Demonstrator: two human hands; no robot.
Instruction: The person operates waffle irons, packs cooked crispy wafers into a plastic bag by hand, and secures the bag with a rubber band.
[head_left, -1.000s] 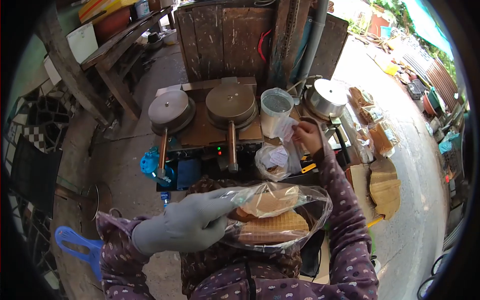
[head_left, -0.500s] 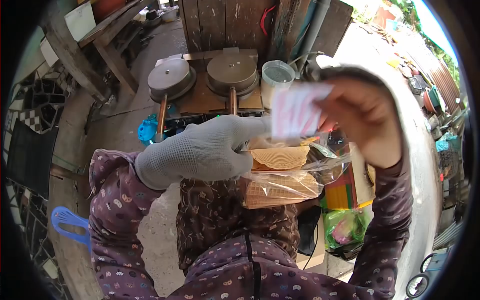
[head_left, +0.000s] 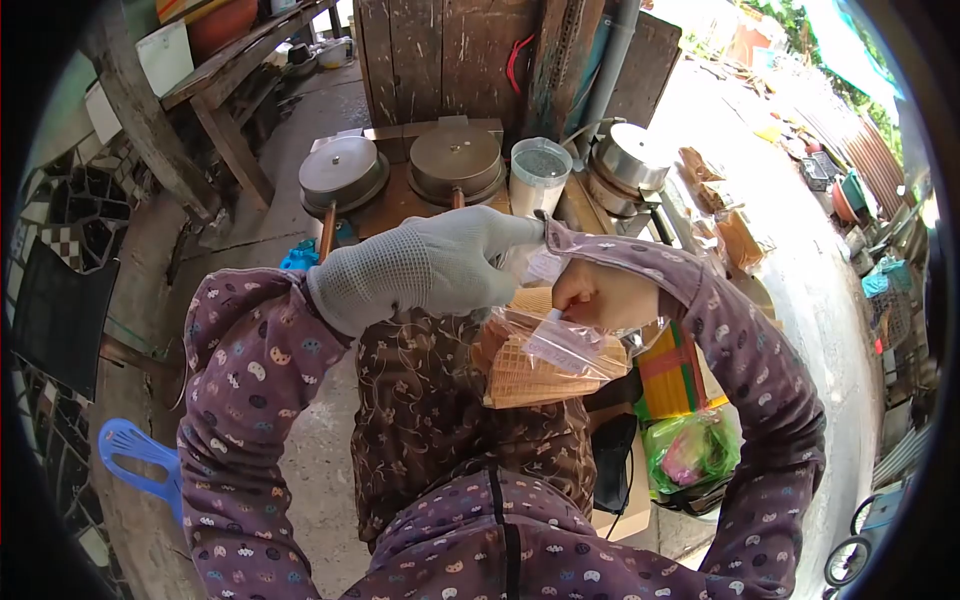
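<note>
My left hand, in a grey knitted glove, grips the mouth of a clear plastic bag. Inside the bag lies a stack of golden waffle wafers with a grid pattern. My bare right hand is at the bag's opening, its fingers pinched on the upper edge of a small white printed paper label. The label lies slanted over the front of the wafers, seemingly under the plastic. Its print is too small to read.
Two round lidded waffle irons stand ahead, beside a clear bucket and a metal pot. Packed brown bags lie to the right. Near my lap are a green plastic bag and a blue plastic chair.
My right hand has brought the label down from above the bag to its opening, and the label now lies against the wafers. My left hand keeps its hold on the bag.
</note>
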